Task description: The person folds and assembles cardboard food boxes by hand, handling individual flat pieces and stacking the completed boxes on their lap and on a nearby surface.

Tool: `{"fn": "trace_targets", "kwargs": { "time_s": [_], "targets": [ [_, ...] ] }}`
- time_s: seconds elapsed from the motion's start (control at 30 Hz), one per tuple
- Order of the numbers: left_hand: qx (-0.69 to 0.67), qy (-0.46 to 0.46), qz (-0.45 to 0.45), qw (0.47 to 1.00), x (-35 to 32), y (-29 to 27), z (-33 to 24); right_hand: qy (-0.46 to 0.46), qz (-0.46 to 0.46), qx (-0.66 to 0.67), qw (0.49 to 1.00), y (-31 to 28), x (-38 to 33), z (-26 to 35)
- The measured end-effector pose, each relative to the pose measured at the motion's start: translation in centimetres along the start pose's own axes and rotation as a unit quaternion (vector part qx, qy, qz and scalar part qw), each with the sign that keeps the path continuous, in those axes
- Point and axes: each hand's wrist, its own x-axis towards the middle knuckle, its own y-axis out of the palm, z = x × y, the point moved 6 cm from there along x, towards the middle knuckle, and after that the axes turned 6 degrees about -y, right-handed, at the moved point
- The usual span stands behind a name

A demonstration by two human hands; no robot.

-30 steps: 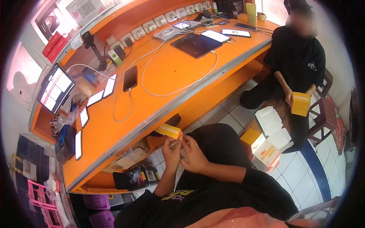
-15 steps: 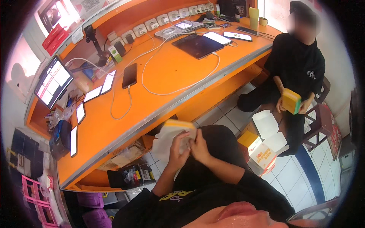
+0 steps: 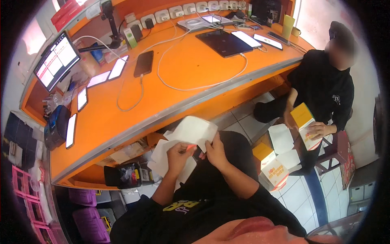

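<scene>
Left hand (image 3: pixel 177 153) and right hand (image 3: pixel 214 149) each grasp a flat white carton (image 3: pixel 194 131). It is held below the front edge of the orange desk (image 3: pixel 191 77).

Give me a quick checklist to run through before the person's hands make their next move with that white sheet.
1. Left hand grips the white sheet: ok.
2. Right hand pinches its lower edge: ok.
3. Sheet fully unfolded: cannot tell.
4. Sheet clear of the orange counter: ok, it is held below the rim.
5. Co-worker's hand apart from the sheet: ok, busy with a yellow-topped box.
</scene>
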Motion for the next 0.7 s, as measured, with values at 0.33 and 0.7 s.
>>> {"fn": "trace_targets", "kwargs": {
  "time_s": [0.33, 0.7],
  "targets": [
    [-0.373, -0.178, 0.024, 0.91, -0.3, 1.0, 3.1, -0.241, 0.068, -0.327, 0.911, 2.4, -1.6, 4.0],
    [-0.195, -0.003, 0.134, 0.972, -0.3, 0.0, -0.7, -0.231, 0.095, -0.131, 0.96, 0.8, -0.8, 5.1]
  ]
}}
